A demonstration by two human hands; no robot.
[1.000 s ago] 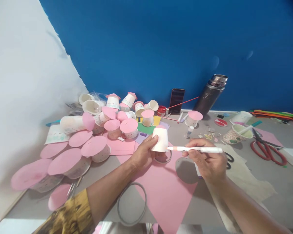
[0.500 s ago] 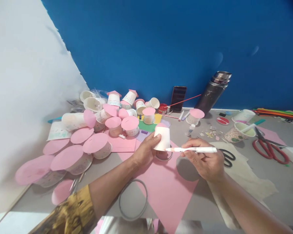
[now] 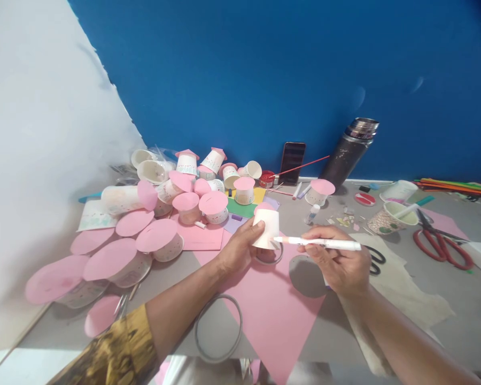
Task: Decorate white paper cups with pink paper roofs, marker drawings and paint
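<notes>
My left hand [image 3: 237, 247] grips a small white paper cup [image 3: 268, 228], held upside down with a pink disc on its top, just above a grey ring on the table. My right hand [image 3: 336, 261] pinches a white marker pen [image 3: 319, 243] lying level, its tip touching the cup's lower right side. Both hands hover over a sheet of pink paper [image 3: 270, 305] with round holes cut out of it.
A heap of paper cups with pink disc tops [image 3: 160, 214] fills the left. Red scissors [image 3: 443, 243], a patterned cup [image 3: 390, 219], a dark flask [image 3: 347, 152], a phone [image 3: 292, 163] and a red paint pot [image 3: 266, 179] stand behind. A grey ring [image 3: 218, 334] lies near me.
The marker's tip has shifted slightly up along the cup's side. The cup has stayed in my left hand, almost still.
</notes>
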